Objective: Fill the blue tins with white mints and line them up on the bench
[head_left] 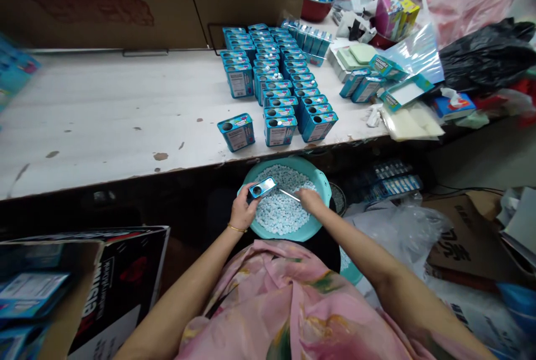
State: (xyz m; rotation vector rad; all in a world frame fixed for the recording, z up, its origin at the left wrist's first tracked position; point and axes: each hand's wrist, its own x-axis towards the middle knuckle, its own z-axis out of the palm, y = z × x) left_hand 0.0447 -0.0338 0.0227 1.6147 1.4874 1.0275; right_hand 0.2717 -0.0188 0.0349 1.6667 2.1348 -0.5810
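Gripping a small blue tin [263, 187] from afar, I am closing the left hand [243, 210] around its near end, fingers and thumb spanning its edges. The tin is lying tilted in that grasp, above the near-left part of a teal basin [321, 186]. I am closing the right hand [310, 201] around a thin metal tool [290, 196], which is pointing leftward at the tin; whether its tip is touching, I cannot tell. Pale pellets [281, 215] are lying beneath both hands. Beyond the hands, rows of blue tins [280, 131] are standing on a white table [104, 109], a lone tin [237, 132] sitting just left of them.

Technique: I am judging that the left hand is serving best as a steady support, gripping by the edges so that the fingers are leaving the face uncovered. The right hand is calling for short, level strokes, since a jerk could be scattering pellets or scratching the tin. Working low over the basin is favouring control, any dropped pellet landing inside the rim.
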